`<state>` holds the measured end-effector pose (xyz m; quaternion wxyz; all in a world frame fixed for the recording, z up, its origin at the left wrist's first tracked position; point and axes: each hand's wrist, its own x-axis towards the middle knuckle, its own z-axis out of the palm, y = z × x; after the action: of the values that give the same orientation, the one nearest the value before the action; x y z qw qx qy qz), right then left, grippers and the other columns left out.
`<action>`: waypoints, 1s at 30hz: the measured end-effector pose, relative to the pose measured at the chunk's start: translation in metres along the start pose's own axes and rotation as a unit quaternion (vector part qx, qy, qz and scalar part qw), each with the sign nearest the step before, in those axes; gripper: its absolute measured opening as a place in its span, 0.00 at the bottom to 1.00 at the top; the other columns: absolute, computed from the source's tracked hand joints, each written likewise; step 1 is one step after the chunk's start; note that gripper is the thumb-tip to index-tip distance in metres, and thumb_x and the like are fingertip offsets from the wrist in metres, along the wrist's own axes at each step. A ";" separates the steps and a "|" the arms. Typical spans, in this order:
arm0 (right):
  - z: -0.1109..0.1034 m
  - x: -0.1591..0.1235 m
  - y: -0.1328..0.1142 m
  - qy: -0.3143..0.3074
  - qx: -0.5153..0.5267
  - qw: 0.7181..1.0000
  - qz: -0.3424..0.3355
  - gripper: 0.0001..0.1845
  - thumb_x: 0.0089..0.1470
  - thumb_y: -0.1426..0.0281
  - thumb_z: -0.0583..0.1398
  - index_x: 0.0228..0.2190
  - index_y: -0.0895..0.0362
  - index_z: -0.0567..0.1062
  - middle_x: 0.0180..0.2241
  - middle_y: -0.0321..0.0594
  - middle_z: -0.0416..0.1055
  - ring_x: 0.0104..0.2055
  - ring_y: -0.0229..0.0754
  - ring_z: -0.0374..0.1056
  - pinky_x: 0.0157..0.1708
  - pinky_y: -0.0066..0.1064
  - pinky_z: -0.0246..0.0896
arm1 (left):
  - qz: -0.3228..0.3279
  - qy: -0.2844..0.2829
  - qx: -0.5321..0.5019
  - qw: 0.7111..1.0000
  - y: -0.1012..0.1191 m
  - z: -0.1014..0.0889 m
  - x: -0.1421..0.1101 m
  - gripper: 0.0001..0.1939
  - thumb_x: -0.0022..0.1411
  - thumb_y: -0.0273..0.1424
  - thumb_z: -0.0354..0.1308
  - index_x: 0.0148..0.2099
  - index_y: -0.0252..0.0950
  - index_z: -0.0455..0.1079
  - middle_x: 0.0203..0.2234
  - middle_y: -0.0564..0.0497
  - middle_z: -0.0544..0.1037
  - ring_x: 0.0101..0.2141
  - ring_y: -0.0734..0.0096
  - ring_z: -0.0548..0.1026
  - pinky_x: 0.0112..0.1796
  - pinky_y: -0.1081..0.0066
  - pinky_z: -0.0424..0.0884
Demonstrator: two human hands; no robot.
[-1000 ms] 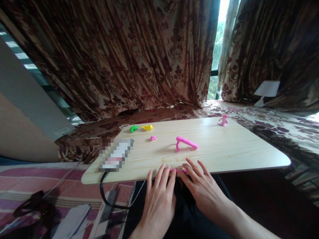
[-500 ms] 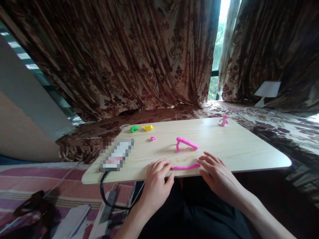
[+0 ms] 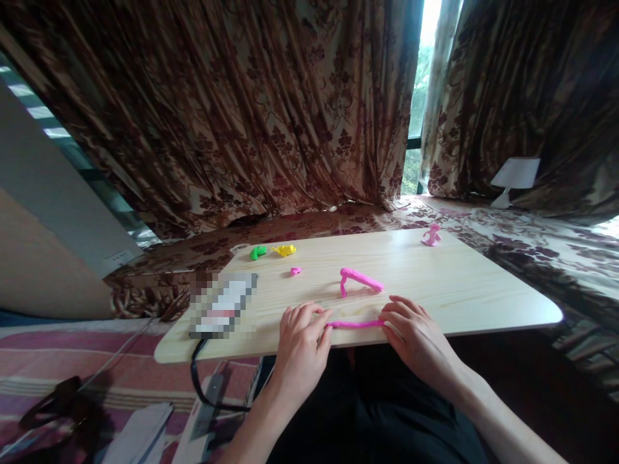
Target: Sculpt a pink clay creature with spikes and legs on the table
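Note:
A thin pink clay strip (image 3: 356,324) lies along the near edge of the table, spanning the gap between my hands. Its left end is pinched between the thumb and fingers of my left hand (image 3: 304,332). My right hand (image 3: 411,325) closes on the other end, with its fingertips partly covering it. Just beyond the strip stands a bent pink clay piece (image 3: 362,279), one short leg propping up a longer bar. A small pink lump (image 3: 295,271) sits farther left.
A green clay piece (image 3: 258,252) and a yellow one (image 3: 284,250) are at the table's far left. A pink figure (image 3: 432,236) stands at the far right. On the left, a blurred-out device (image 3: 225,306) has a black cable (image 3: 196,380) running off the table (image 3: 507,290).
Both hands have closed in on the strip's ends, the right thumb and fingers coming together on it. The strip now looks straighter. The view has shifted slightly.

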<state>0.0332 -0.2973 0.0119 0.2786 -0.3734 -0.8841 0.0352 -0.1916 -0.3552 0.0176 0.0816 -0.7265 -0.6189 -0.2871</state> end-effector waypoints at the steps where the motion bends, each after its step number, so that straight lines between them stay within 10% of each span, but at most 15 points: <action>1: 0.000 0.000 -0.001 0.000 -0.002 1.000 0.001 0.09 0.56 0.75 0.54 0.35 0.55 0.73 0.40 0.41 0.72 0.55 0.49 0.57 0.51 0.41 0.54 | 0.006 -0.002 0.016 1.000 0.003 -0.001 -0.001 0.15 0.63 0.28 0.48 0.51 0.41 0.69 0.45 0.46 0.71 0.50 0.59 0.65 0.53 0.51 0.56; 11: -0.005 -0.010 -0.005 -0.002 0.008 1.000 -0.010 0.18 0.52 0.81 0.51 0.39 0.56 0.74 0.41 0.41 0.72 0.56 0.47 0.56 0.52 0.39 0.53 | 0.014 -0.056 0.080 0.995 0.028 0.000 -0.027 0.19 0.66 0.34 0.44 0.57 0.41 0.63 0.58 0.47 0.64 0.61 0.55 0.53 0.58 0.45 0.48; 30: 0.009 -0.015 -0.017 -0.032 -0.103 0.994 -0.023 0.26 0.49 0.81 0.52 0.50 0.58 0.69 0.54 0.45 0.64 0.63 0.51 0.46 0.60 0.46 0.42 | 0.033 -0.053 0.058 0.996 0.025 -0.002 -0.023 0.18 0.65 0.31 0.44 0.56 0.39 0.65 0.52 0.47 0.71 0.59 0.55 0.57 0.58 0.44 0.47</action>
<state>0.0266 -0.3184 0.0017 0.2110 -0.3785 -0.8998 -0.0501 -0.1702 -0.3813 0.0129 0.1001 -0.7549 -0.6136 -0.2089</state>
